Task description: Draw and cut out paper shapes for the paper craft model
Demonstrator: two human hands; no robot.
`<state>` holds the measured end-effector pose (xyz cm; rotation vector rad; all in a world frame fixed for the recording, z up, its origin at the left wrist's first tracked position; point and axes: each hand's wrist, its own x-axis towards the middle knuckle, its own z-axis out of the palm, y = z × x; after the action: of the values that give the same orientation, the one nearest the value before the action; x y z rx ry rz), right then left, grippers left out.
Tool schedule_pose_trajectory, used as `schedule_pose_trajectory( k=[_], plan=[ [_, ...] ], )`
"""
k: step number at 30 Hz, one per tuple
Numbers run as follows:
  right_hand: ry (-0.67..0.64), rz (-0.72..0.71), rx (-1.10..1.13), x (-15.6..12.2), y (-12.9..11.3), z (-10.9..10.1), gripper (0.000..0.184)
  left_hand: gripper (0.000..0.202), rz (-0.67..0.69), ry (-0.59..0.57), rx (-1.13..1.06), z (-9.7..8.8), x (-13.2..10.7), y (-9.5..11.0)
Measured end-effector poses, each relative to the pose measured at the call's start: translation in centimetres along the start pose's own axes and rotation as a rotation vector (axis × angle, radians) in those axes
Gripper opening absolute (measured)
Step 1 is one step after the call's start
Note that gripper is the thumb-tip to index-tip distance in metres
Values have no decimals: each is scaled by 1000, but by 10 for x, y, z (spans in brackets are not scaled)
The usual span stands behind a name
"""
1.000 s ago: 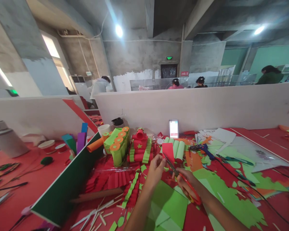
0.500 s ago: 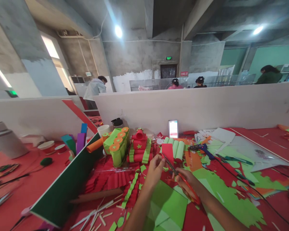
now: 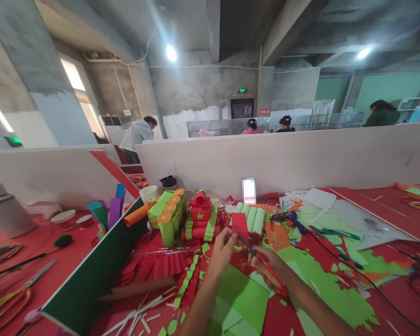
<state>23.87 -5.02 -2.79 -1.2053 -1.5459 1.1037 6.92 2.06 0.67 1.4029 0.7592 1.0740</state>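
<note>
A small red paper piece (image 3: 239, 221) is pinched upright in the fingers of my left hand (image 3: 225, 243). My right hand (image 3: 268, 266) grips orange-handled scissors (image 3: 254, 255), and their blades reach the lower edge of that piece. Whether the blades are cutting into it I cannot tell. Pale green paper rolls (image 3: 252, 217) lie just behind the red piece. To the left stands a red rolled-paper model (image 3: 200, 223) with green strips and a star. Beside it is a green rolled-paper model (image 3: 167, 215) topped with orange discs. Green sheets (image 3: 247, 291) lie beneath my wrists.
A dark green board (image 3: 91, 266) stands on edge at left. Glue gun (image 3: 294, 221) and its black cable lie right, among paper scraps (image 3: 331, 280). A phone (image 3: 249, 190) leans on the white partition (image 3: 301, 158). Other scissors (image 3: 31, 284) lie far left; people are beyond the partition.
The view has shifted slightly, bringing the far-left scissors further into sight. Both hands keep nearly the same pose, with the red paper and scissors still held.
</note>
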Motion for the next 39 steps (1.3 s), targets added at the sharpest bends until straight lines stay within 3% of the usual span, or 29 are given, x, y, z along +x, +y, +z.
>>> schedule_pose_trajectory(
  k=[7, 12, 22, 33, 39],
  plan=[
    [34, -34, -56, -10, -24, -4, 48, 38, 53, -54, 36, -4, 2, -3],
    [-13, -65, -38, -10, -17, -7, 57, 40, 47, -89, 86, -4, 2, -6],
    [20, -28, -59, -14, -27, -12, 43, 35, 24, -83, 98, 2, -5, 2],
    [-173, 70, 57, -16, -23, -28, 52, 30, 38, -146, 138, 3, -3, -6],
    [-203, 97, 21, -16, -19, -34, 51, 31, -2, -222, 194, 4, -6, -6]
  ],
)
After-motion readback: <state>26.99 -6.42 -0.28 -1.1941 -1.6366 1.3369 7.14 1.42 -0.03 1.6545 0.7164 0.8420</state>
